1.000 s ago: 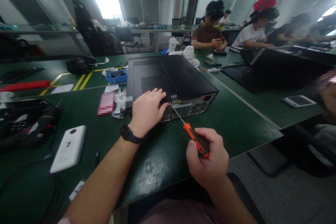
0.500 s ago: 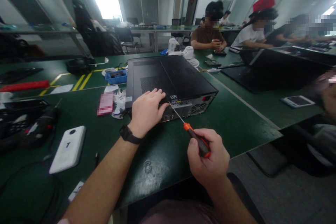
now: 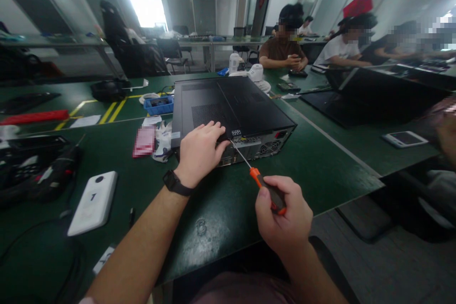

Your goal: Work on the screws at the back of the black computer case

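Note:
A black computer case (image 3: 228, 99) lies on its side on the green table, its rear panel with the fan grille turned partly toward me. My left hand (image 3: 201, 152) rests on the case's near edge, fingers laid along the top and thumb down by the rear edge. My right hand (image 3: 285, 209) is wrapped round the handle of an orange-and-black screwdriver (image 3: 255, 174). The screwdriver's thin shaft slants up to the rear edge of the case, right beside my left thumb. Its tip is too small to make out clearly.
A white phone-shaped device (image 3: 93, 203) marked 1 lies at left, near a black bag (image 3: 42, 171). Behind are a blue tray (image 3: 159, 105) and a pink packet (image 3: 144, 141). At right are a laptop (image 3: 374, 95) and a phone (image 3: 405, 138). Other people sit across the table.

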The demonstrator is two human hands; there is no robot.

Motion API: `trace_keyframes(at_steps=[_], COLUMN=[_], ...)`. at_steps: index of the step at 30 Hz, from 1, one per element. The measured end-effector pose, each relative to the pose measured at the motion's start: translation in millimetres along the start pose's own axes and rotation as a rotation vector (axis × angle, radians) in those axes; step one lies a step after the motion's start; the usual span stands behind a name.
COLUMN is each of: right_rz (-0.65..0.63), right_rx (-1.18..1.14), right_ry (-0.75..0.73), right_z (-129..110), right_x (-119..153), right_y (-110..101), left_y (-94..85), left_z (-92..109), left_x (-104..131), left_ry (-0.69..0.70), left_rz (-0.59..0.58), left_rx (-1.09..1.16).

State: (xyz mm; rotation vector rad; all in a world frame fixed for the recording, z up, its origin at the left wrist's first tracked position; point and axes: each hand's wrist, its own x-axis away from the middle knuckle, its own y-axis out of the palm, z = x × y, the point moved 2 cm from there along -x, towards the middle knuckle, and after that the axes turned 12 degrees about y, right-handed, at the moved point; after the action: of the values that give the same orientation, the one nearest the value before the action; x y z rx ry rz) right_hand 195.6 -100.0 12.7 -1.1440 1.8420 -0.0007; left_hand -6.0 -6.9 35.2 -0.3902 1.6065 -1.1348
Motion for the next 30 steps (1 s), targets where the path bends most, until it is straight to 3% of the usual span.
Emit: trace_keyframes(at_steps=[10,17,21,30], right_rz=[-0.041,0.044,0.011,0.004], right_rx=[0.017,0.055,0.054,0.030], right_ry=[0.058,0.059,0.109,0.047], right_z=[-1.0,2.0,2.8,-0.5], right_x=[0.8,2.3,3.0,3.5], right_y=[-2.3,0.9,-0.1,0.4], left_y=[-1.2,-0.5,-1.2,-1.9], left_z=[-0.2,-0.6,-0.6,-0.5], left_x=[-0.2,-0.5,-0.7,-0.2], left_ry=[-0.006,0.004,0.007,0.003], left_rz=[-0.018,-0.005,-0.002,-0.006], left_rx=[-0.002,0.003,0.000,0.008])
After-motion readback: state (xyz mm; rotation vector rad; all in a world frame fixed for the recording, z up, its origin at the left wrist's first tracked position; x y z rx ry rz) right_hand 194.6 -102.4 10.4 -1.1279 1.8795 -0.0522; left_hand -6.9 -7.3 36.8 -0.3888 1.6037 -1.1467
